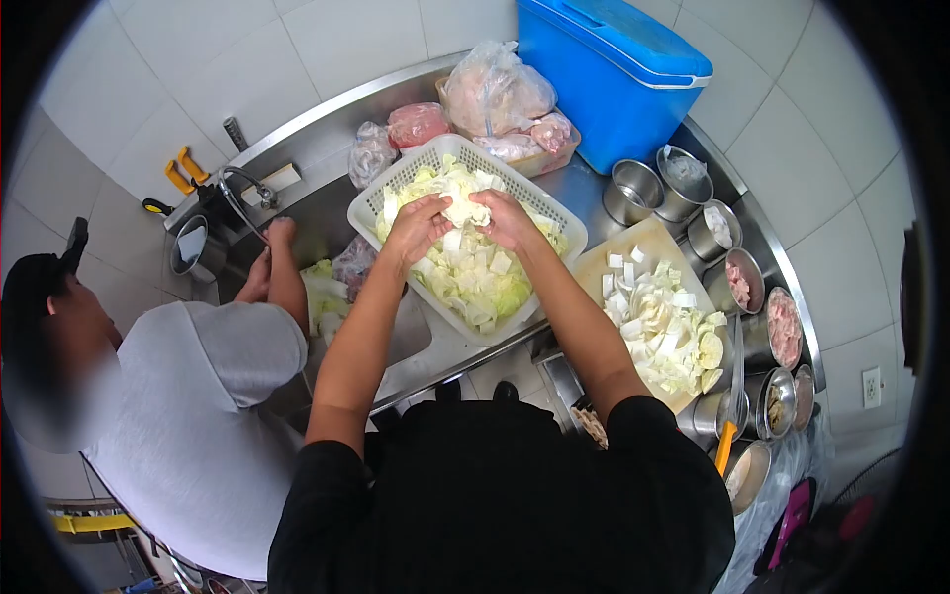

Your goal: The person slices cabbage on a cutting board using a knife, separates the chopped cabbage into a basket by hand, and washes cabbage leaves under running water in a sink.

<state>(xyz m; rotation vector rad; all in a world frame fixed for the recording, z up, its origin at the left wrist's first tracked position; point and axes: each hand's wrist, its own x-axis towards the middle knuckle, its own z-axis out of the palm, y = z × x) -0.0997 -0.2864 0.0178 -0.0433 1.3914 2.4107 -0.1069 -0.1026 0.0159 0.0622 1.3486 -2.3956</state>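
Left hand (424,226) and right hand (507,218): both grips closed on cabbage clump (463,190), above basket (515,178), nearer its far edge. Probably best: stay low, pinch gently, centred.

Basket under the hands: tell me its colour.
The basket is white, shown best in the head view.

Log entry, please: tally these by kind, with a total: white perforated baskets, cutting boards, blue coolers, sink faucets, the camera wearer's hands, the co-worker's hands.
White perforated basket: 1
Cutting board: 1
Blue cooler: 1
Sink faucet: 1
Wearer's hands: 2 (left hand, right hand)
Co-worker's hands: 2
Total: 8
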